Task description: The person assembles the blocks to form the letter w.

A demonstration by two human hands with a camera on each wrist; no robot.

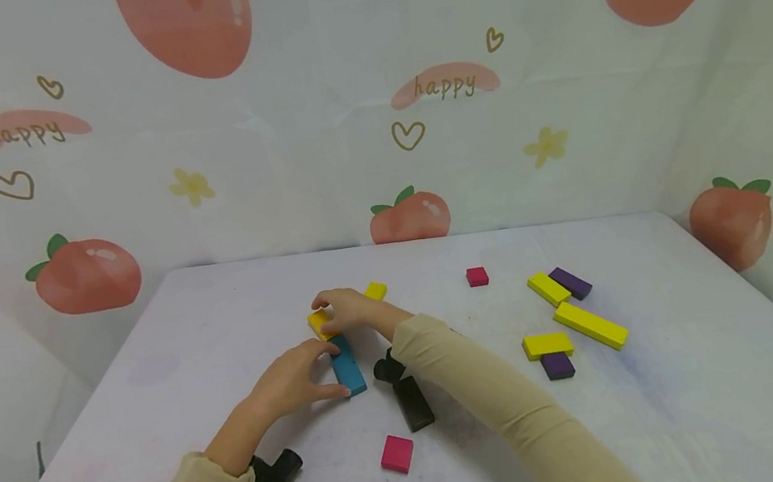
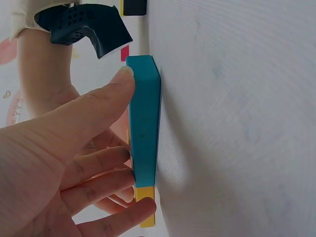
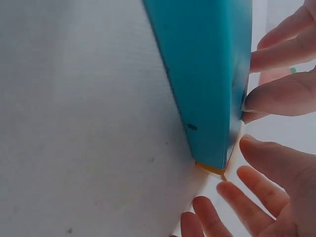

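Blue block [image 1: 349, 372] against orange block [image 1: 319, 323]

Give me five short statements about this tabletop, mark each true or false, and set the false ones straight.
1. The left hand touches the blue block. True.

2. The orange-yellow block lies at the blue block's near end, closest to the person. False: it lies at the far end, where the right hand is.

3. In the head view, the black block lies to the left of the blue block. False: it lies to the right.

4. The nearer purple block lies next to a yellow block. True.

5. The two red blocks touch each other. False: the nearer red block and the farther red block lie apart.
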